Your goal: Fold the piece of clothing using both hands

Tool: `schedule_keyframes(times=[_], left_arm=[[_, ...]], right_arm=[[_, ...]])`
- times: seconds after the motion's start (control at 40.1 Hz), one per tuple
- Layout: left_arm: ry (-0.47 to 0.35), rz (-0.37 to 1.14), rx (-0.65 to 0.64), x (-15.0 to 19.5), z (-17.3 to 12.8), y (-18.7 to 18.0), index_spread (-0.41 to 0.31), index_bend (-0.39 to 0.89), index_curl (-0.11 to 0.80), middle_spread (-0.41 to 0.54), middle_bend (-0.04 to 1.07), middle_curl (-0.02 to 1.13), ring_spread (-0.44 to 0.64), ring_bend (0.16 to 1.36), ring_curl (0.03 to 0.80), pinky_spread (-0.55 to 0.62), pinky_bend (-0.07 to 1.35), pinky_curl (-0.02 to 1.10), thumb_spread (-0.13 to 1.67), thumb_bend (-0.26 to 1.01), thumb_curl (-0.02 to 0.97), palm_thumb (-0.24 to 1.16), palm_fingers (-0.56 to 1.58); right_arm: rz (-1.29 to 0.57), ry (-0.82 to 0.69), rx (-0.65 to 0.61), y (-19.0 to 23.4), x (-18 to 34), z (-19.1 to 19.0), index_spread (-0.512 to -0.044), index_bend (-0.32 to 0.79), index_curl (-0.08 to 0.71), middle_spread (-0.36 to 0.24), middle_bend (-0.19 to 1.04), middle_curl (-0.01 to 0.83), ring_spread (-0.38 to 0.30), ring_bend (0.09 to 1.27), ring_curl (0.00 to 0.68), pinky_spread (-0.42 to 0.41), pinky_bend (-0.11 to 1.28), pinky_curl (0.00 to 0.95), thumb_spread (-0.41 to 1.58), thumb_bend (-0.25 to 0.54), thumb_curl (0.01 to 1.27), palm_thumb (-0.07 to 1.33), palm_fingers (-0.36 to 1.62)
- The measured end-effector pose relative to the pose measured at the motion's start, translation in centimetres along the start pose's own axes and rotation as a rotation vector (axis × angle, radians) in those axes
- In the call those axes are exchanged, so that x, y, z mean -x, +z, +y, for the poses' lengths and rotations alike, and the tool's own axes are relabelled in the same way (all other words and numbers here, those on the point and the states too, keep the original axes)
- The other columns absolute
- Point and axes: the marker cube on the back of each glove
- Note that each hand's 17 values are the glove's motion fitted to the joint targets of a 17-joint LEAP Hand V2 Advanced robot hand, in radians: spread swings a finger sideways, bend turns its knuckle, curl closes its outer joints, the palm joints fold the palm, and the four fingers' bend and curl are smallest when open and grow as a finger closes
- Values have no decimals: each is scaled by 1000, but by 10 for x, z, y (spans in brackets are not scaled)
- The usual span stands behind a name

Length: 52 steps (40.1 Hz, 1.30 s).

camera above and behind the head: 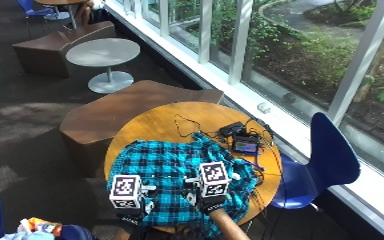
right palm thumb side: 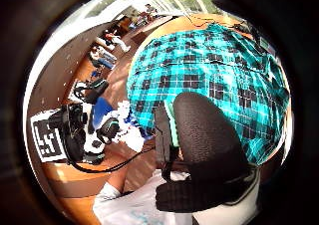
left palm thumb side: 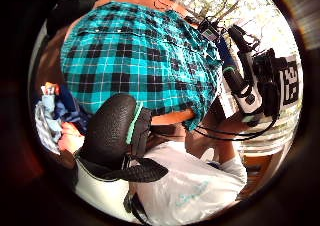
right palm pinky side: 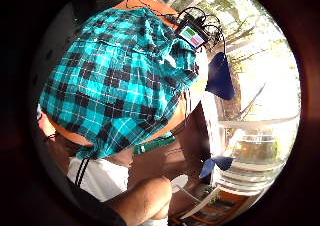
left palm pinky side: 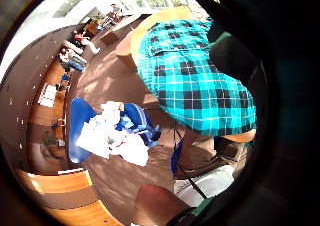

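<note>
A teal and black plaid shirt [camera above and behind the head: 172, 170] lies spread, somewhat rumpled, over the near half of a round wooden table [camera above and behind the head: 165, 120]. Its near edge hangs over the table's rim. My left hand [camera above and behind the head: 129, 217] hovers above the shirt's near left part. My right hand [camera above and behind the head: 210, 205] is above its near middle. Both palm cameras see the shirt [left palm thumb side: 140, 61] [right palm thumb side: 219, 80] from a short way off, with nothing gripped. A relaxed black thumb [left palm thumb side: 110, 131] shows in the left thumb side view, and another thumb [right palm thumb side: 204, 135] in the right one.
A small device with a screen [camera above and behind the head: 246, 146] and tangled black cables lie on the table's far right, just past the shirt. A blue chair [camera above and behind the head: 328, 160] stands at the right by the window. A brown bench [camera above and behind the head: 112, 112] curves behind the table. Bundled clothes [left palm pinky side: 112, 133] lie on a blue seat at the left.
</note>
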Motion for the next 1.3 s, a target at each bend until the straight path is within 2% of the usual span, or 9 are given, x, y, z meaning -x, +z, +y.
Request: schedule_keyframes(times=[0.125,0.224,0.349,0.673,0.797,1.096,1.196,1.246,1.295], left_arm=[[-1,-86,-156,15,-23,-1,-100,135,89,-67,260,170,-9,467,178,18,498,176,688,113,91,217,696],[-14,14,-14,6,-9,12,-118,137,124,-79,251,219,-11,478,220,22,516,219,846,97,122,225,671],[-28,21,27,9,-12,18,-130,136,156,-87,241,256,-12,482,246,24,521,248,965,73,156,231,655],[-48,34,84,11,-4,21,-140,132,213,-91,215,319,-10,484,283,28,522,295,1088,6,223,248,631],[-15,37,117,12,5,28,-142,131,228,-87,203,336,-9,486,293,28,521,310,1104,-11,241,258,624],[78,-108,431,42,52,107,-111,70,218,-46,169,363,27,530,330,38,585,362,1076,-19,278,273,460],[75,-173,303,47,55,114,-99,93,215,-21,166,357,36,545,332,46,609,373,1070,-6,293,310,419],[76,-219,179,50,52,116,-99,121,223,-17,165,354,33,548,333,44,613,375,1072,5,302,352,416],[77,-249,58,54,44,122,-130,177,244,-82,190,359,-34,558,332,6,609,374,1093,66,325,478,574]], right_arm=[[6,9,4,3,-3,0,-259,163,106,-1,205,98,81,264,94,186,449,160,731,187,97,296,330],[16,26,-2,6,-7,-1,-304,155,140,-1,205,135,98,265,120,220,462,196,917,181,129,307,309],[14,39,-4,7,-12,-3,-335,152,168,-1,202,172,112,269,142,245,466,222,1062,161,163,310,294],[36,73,-7,11,-24,3,-363,149,216,-1,192,238,126,278,184,267,471,267,1216,100,227,320,266],[45,73,30,26,-31,17,-366,151,230,-1,188,255,131,277,195,270,474,280,1236,76,245,325,256],[-14,30,273,104,-53,67,-339,92,199,19,193,286,140,322,229,238,609,337,1083,-5,288,368,206],[-5,43,288,112,-62,68,-323,126,207,21,188,292,139,333,237,223,616,342,1058,-7,303,408,222],[-23,51,272,113,-67,67,-326,215,238,1,196,294,101,349,237,192,555,321,1062,22,321,480,355],[-27,55,237,111,-71,65,-329,264,266,-26,214,305,58,359,241,165,489,306,1075,45,336,543,454]])
